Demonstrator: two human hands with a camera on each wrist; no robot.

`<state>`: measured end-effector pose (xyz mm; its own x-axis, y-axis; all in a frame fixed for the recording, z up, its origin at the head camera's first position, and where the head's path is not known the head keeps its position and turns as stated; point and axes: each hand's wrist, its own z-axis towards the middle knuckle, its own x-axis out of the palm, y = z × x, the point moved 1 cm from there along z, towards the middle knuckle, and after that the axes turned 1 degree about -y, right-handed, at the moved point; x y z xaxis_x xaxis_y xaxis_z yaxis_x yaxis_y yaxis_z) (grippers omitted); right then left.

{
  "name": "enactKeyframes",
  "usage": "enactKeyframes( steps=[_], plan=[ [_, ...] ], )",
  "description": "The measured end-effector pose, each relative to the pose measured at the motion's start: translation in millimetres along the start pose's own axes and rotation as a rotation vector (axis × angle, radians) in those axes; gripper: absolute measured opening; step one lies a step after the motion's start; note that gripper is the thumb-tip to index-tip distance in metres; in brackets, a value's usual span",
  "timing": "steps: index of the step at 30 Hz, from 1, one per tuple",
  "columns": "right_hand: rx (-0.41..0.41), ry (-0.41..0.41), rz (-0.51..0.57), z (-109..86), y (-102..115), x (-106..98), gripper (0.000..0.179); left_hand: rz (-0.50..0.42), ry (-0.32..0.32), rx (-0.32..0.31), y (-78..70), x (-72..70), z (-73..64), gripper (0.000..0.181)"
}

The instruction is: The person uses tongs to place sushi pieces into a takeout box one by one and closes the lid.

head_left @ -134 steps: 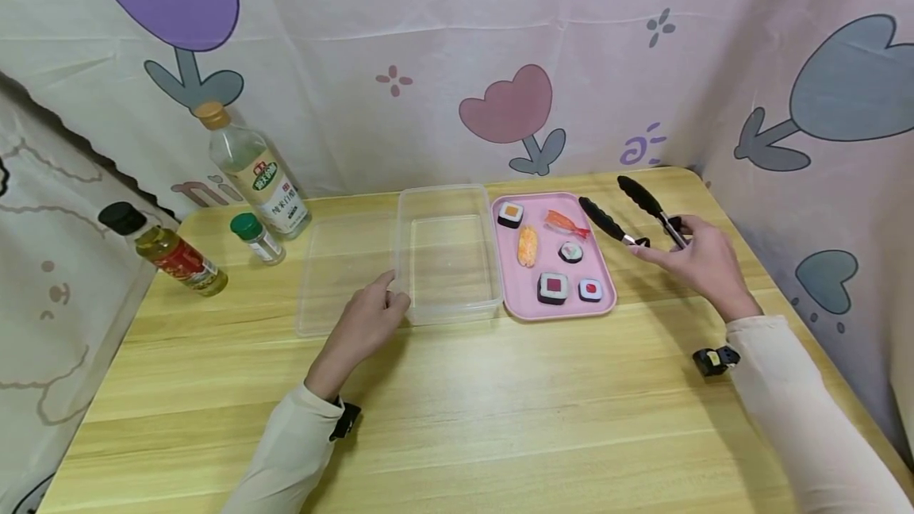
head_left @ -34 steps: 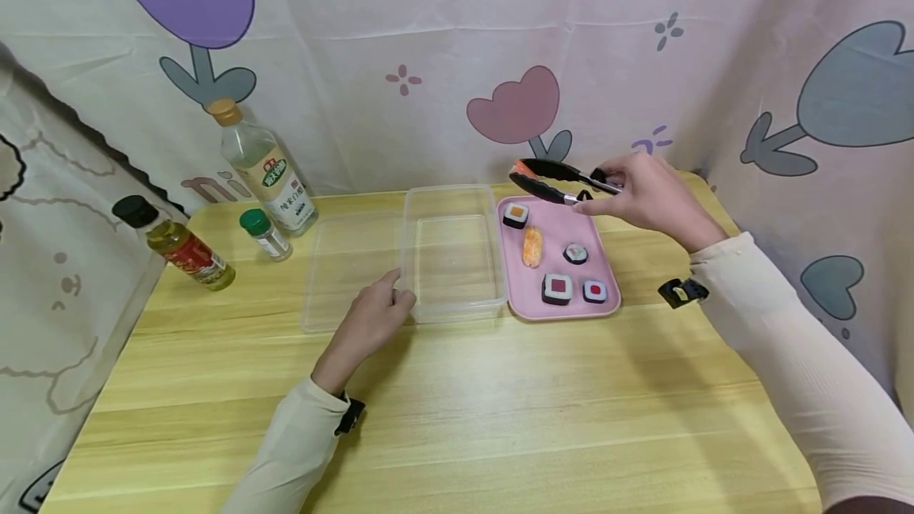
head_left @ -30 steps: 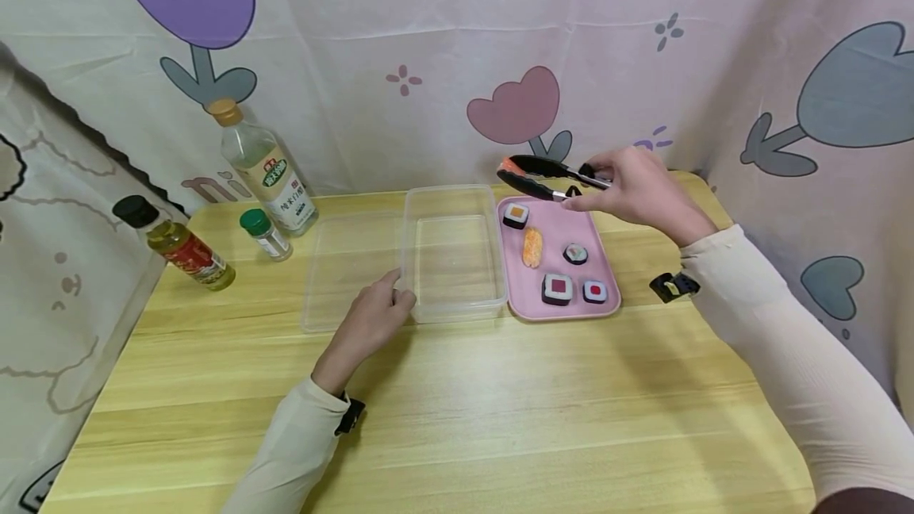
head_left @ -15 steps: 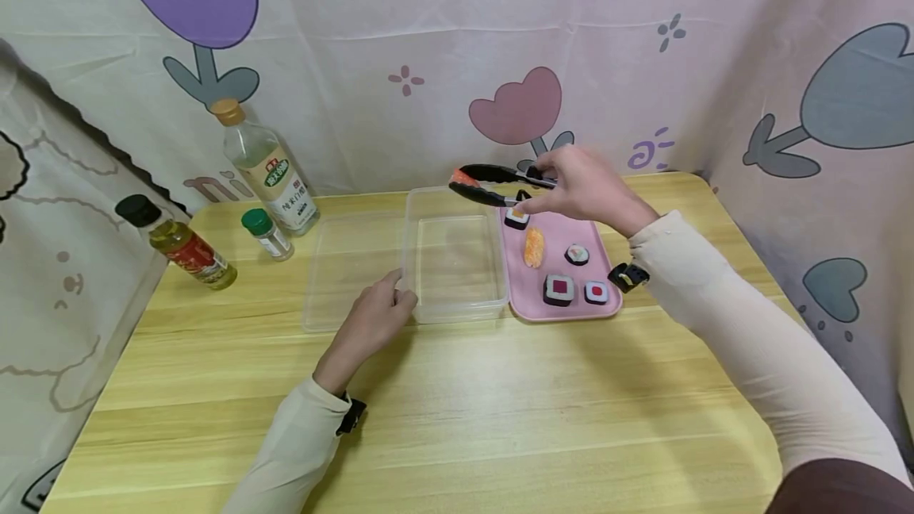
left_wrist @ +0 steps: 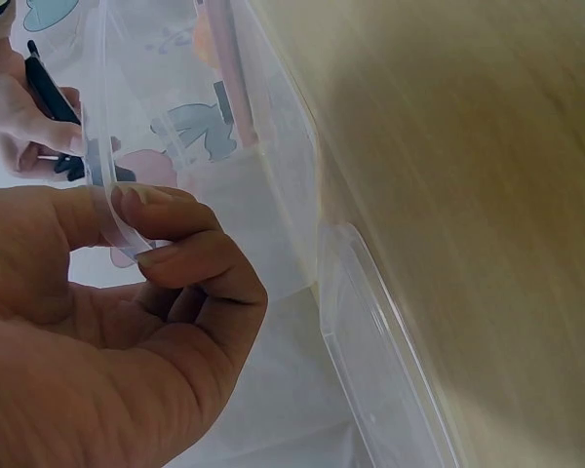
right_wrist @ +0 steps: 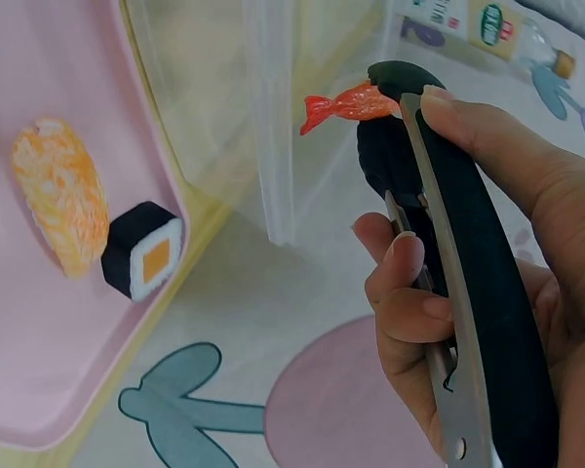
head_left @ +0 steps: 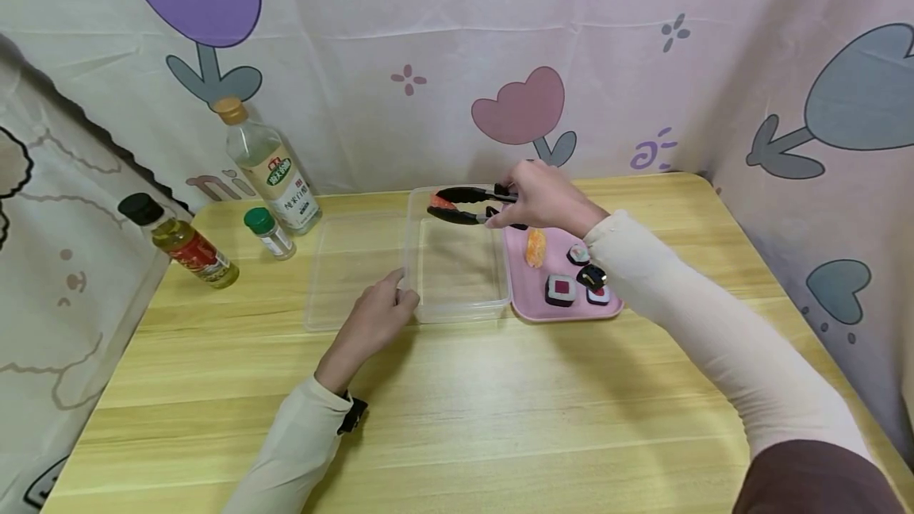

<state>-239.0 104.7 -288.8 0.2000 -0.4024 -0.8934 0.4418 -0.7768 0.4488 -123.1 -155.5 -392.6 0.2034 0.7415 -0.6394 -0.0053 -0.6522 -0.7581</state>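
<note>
My right hand grips black-and-metal tongs over the back of the clear plastic container. Between the tong tips is a red-orange shrimp, its tail sticking out. In the left wrist view, my left hand pinches the container's rim between thumb and fingers at its left side. Right of the container, a pink tray carries an orange sushi piece and several sushi rolls, one a large square roll. My right hand and wrist camera partly cover the tray in the head view.
A clear lid lies flat left of the container. Farther left stand a tall clear bottle, a green-capped shaker and a black-capped oil bottle. A patterned cloth hangs behind the table.
My right hand has picked the shrimp off the tray with the tongs and carried it leftward, then lower, over the container. My left hand has stayed at the container's left side.
</note>
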Motion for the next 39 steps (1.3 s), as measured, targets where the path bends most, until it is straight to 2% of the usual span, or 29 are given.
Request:
enactKeyframes(
  steps=[7,16,25,39],
  plan=[
    [-0.032,0.029,-0.035,12.1,6.1,13.0,0.054,-0.001,0.000,0.002,-0.5,0.0,1.0,0.060],
    [-0.003,0.091,-0.089,26.5,13.8,28.6,0.043,-0.003,-0.001,-0.002,-2.4,0.7,0.3,0.060],
    [0.035,0.125,-0.093,33.9,14.8,39.0,0.058,0.002,0.001,-0.004,-1.9,1.6,-0.5,0.061],
    [0.057,0.132,-0.087,37.3,14.6,42.1,0.061,0.016,-0.004,0.001,-3.5,0.4,-1.2,0.060]
  ],
)
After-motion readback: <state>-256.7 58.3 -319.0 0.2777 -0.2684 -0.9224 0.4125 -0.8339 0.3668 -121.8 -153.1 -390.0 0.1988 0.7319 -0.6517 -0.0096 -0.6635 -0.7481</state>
